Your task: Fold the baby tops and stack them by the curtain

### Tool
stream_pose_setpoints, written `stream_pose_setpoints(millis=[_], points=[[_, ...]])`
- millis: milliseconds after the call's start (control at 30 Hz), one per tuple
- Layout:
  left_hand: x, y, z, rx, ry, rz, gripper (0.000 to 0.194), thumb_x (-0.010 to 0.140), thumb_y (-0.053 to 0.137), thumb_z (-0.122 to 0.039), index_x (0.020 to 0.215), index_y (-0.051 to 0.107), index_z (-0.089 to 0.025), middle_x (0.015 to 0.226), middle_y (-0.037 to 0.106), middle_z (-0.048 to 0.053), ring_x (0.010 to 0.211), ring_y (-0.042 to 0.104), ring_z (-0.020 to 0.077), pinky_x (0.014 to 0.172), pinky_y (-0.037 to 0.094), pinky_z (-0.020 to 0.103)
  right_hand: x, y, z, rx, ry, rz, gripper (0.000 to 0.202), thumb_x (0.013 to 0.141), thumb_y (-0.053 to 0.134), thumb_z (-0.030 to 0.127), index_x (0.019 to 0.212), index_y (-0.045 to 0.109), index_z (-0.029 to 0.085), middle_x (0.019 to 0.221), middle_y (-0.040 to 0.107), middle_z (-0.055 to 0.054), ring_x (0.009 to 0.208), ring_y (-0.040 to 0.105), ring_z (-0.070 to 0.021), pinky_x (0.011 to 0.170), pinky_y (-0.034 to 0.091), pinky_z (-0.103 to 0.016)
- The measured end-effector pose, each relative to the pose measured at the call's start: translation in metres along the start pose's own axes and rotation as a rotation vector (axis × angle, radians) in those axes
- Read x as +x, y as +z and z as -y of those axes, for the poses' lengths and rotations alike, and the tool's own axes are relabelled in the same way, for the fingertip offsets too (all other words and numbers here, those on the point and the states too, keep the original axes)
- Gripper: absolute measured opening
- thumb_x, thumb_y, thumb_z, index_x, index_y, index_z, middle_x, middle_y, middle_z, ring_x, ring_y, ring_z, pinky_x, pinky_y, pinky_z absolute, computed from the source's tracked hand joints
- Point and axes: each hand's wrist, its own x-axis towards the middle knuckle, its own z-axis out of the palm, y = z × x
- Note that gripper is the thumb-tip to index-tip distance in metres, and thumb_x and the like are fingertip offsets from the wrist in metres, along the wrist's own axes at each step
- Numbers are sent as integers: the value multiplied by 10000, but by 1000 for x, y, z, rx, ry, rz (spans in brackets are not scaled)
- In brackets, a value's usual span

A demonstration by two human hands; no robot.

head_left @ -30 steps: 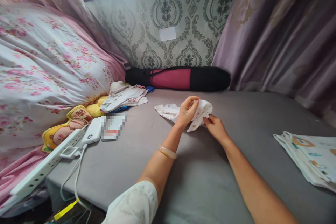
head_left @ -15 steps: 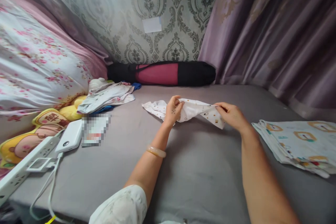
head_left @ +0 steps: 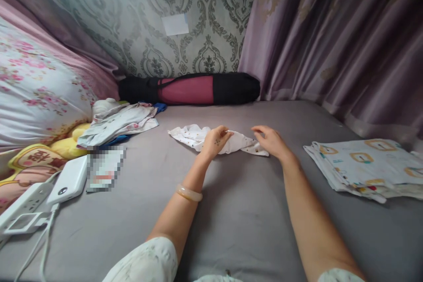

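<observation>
A white cloth [head_left: 243, 142] with small scattered prints lies crumpled on the grey sheet [head_left: 238, 211]. My left hand [head_left: 216, 141], with a pale bangle on its forearm, is closed on the cloth near its middle and pinches a fold. To the right, my right hand [head_left: 269, 141] hovers just above the cloth's right end. Its fingers are stretched toward the left with a gap beside the thumb, and nothing shows in them. Part of the cloth is hidden behind my left hand.
Folded printed cloths [head_left: 366, 163] lie at right. At left are a clothes pile [head_left: 122, 121], a blurred packet [head_left: 105, 169], a white power bank [head_left: 68, 180] with cables, and a power strip [head_left: 28, 202]. A black and pink roll bag [head_left: 188, 89] lies along the wall.
My right hand has let go of the cloth's right end, which has dropped onto the sheet. My left hand keeps its pinch. The view has shifted somewhat to the right.
</observation>
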Motion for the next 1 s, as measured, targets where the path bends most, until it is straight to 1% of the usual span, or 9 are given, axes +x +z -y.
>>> stream_pose_setpoints(millis=[133,267,433,533,667,767,867,933,1000], points=[[-2,-5,-10,-16,34,62,263,855,620,-408,830,692,-156,622,601,-4,600,515,124,552,366,225,-1,15,31,223,-90,48,317,855,628,350,1140,692,226,1156,705,-68,1078,645,-218,911,503,-329],[-5,-10,-20,-49,54,119,346,879,578,-447,772,689,-137,615,605,9,586,503,117,528,343,224,-3,26,46,306,-124,103,261,856,650,376,1067,710,235,1081,727,-43,1014,660,-208,895,494,-319],[-1,-24,-20,-205,29,104,356,902,532,-474,916,675,-148,703,682,36,637,610,134,566,423,212,-3,32,42,360,-90,99,254,891,586,414,975,728,220,933,746,-35,860,670,-202,775,504,-302],[1,-45,-16,-252,-16,37,317,882,560,-456,852,644,-152,683,684,37,588,603,123,563,446,211,0,35,31,399,-52,63,281,868,599,444,960,727,212,890,746,-36,821,668,-203,724,503,-293],[-2,-77,-11,-145,-88,44,272,846,595,-413,762,634,-157,652,664,29,564,569,112,525,417,200,4,40,18,454,7,9,315,836,609,470,926,725,191,867,743,-53,775,665,-200,697,499,-294],[-6,-92,-5,-60,-143,224,236,816,607,-386,772,651,-158,657,663,26,589,580,123,519,404,204,5,40,15,462,50,-45,336,819,609,480,914,723,179,841,738,-58,755,659,-198,699,497,-302],[-6,-94,8,63,-180,400,164,759,636,-331,773,669,-171,675,661,20,616,592,149,519,402,222,6,36,17,461,98,-124,364,804,609,509,896,716,174,819,731,-62,755,651,-200,707,496,-311],[-5,-90,18,168,-156,391,131,708,670,-277,798,680,-182,739,665,26,672,601,173,556,423,242,6,31,19,484,127,-154,380,798,611,526,895,709,172,830,730,-66,762,649,-199,711,497,-311],[-4,-84,28,272,-80,306,199,661,713,-233,854,682,-196,831,656,35,780,607,203,659,462,271,6,26,21,516,141,-168,384,792,618,531,898,703,171,849,728,-68,774,648,-195,715,498,-306]])
